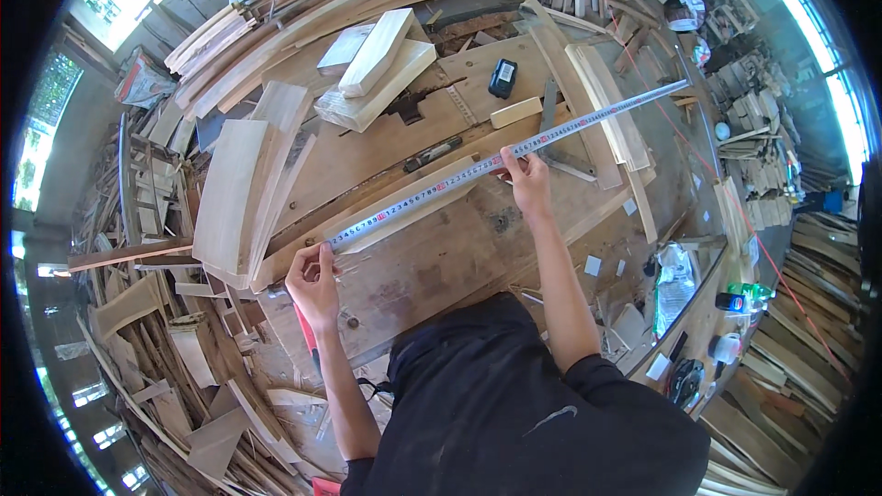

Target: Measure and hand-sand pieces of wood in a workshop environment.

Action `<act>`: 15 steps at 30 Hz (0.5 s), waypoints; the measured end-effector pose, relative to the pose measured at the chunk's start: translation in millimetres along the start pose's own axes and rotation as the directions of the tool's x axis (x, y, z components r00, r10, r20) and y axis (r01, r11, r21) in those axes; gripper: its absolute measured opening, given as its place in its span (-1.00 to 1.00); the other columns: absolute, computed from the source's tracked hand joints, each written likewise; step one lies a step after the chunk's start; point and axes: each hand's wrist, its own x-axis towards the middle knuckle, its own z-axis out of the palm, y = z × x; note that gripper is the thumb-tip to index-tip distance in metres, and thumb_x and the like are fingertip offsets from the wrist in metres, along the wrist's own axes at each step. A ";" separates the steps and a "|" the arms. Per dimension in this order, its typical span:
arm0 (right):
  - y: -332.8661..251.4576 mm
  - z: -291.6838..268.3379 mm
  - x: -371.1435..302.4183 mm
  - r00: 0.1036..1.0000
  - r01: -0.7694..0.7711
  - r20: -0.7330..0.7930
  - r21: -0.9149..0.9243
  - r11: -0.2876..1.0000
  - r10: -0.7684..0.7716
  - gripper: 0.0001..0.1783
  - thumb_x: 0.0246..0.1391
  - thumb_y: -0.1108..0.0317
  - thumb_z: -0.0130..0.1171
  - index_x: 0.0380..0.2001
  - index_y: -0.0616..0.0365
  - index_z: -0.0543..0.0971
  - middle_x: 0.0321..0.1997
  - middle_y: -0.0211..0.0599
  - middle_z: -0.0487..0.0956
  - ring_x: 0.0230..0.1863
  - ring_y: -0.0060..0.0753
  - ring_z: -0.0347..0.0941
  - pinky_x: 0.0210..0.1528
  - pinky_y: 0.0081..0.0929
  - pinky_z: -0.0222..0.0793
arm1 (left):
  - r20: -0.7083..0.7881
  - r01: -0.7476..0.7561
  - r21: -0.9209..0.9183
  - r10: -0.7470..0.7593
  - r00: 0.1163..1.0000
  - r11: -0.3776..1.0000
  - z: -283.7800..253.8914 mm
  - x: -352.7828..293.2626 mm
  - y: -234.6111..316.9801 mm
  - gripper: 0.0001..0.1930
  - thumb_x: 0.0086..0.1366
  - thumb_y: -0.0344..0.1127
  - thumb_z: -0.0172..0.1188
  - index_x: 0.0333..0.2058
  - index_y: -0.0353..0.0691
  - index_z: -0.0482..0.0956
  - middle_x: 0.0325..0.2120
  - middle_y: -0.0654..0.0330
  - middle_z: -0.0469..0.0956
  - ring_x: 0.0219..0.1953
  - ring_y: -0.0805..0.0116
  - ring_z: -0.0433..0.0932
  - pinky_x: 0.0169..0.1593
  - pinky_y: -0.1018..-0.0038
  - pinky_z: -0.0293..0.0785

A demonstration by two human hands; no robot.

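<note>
A long steel ruler stretches diagonally across the workbench, from lower left to upper right. Its left end is pinched by the fingers of my left hand. Farther along, my right hand grips its lower edge between thumb and fingers. Just under the ruler lies a pale wood strip, partly covered by it. The ruler's far end reaches past some pale boards on the right side of the bench. Nearby on the bench are a small wood block and a dark, narrow tool.
Thick planks and a black device lie on the workbench. Curved boards stand at its left. Scrap wood crowds the left floor. A lower bench at right holds a green bottle and a plastic bag.
</note>
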 end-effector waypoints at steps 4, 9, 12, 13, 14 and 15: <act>-0.3 -0.5 0.4 1.000 0.020 0.012 -0.035 0.999 -0.020 -0.61 0.41 0.08 0.27 -0.15 0.27 0.61 -0.34 -0.33 0.72 -0.35 -0.53 0.68 -0.27 -0.55 0.54 | -0.027 -0.008 -0.004 0.008 1.000 1.000 2.8 -0.9 0.1 -0.83 0.48 -0.33 0.32 -0.20 -0.36 0.68 -0.47 0.32 0.61 -0.49 0.61 0.55 -0.39 0.63 0.49; -3.3 2.4 -0.2 1.000 0.012 0.003 -0.015 1.000 -0.012 -0.63 0.41 0.11 0.27 -0.15 0.29 0.60 -0.33 -0.32 0.71 -0.35 -0.53 0.67 -0.26 -0.54 0.56 | -0.055 -0.007 0.028 0.008 0.998 1.000 2.0 -2.4 -4.9 -0.82 0.46 -0.32 0.36 -0.20 -0.36 0.70 -0.47 0.32 0.63 -0.50 0.63 0.55 -0.41 0.65 0.46; -0.9 2.9 0.4 1.000 0.031 0.007 -0.010 0.999 -0.031 -0.62 0.42 0.12 0.27 -0.15 0.31 0.59 -0.32 -0.31 0.71 -0.35 -0.53 0.67 -0.25 -0.53 0.57 | -0.071 0.010 0.026 -0.009 0.997 1.000 2.6 -2.3 -9.4 -0.81 0.44 -0.31 0.37 -0.25 -0.35 0.68 -0.48 0.32 0.62 -0.50 0.63 0.55 -0.41 0.66 0.44; 2.0 2.1 0.5 0.999 0.043 0.009 -0.010 0.999 -0.043 -0.62 0.42 0.13 0.26 -0.14 0.31 0.58 -0.32 -0.31 0.71 -0.35 -0.53 0.66 -0.25 -0.52 0.57 | -0.072 0.011 0.026 -0.009 0.997 1.000 2.6 -2.1 -8.9 -0.81 0.44 -0.31 0.37 -0.25 -0.35 0.68 -0.48 0.32 0.62 -0.50 0.63 0.55 -0.41 0.66 0.44; 5.0 1.6 0.6 0.999 0.043 0.010 -0.010 0.999 -0.043 -0.62 0.42 0.13 0.26 -0.14 0.31 0.58 -0.32 -0.31 0.71 -0.35 -0.53 0.66 -0.25 -0.52 0.57 | -0.069 0.016 0.035 -0.013 0.997 0.999 2.5 -1.5 -8.4 -0.81 0.44 -0.31 0.38 -0.29 -0.33 0.66 -0.49 0.32 0.62 -0.51 0.63 0.54 -0.41 0.65 0.44; 8.0 1.4 0.6 0.995 0.097 -0.003 -0.023 0.995 -0.097 -0.63 0.43 0.13 0.25 -0.14 0.32 0.58 -0.32 -0.31 0.70 -0.36 -0.53 0.65 -0.26 -0.53 0.57 | -0.067 0.020 0.043 -0.017 0.998 0.999 2.5 -1.0 -7.8 -0.79 0.44 -0.30 0.38 -0.32 -0.32 0.64 -0.49 0.33 0.61 -0.51 0.63 0.54 -0.41 0.65 0.44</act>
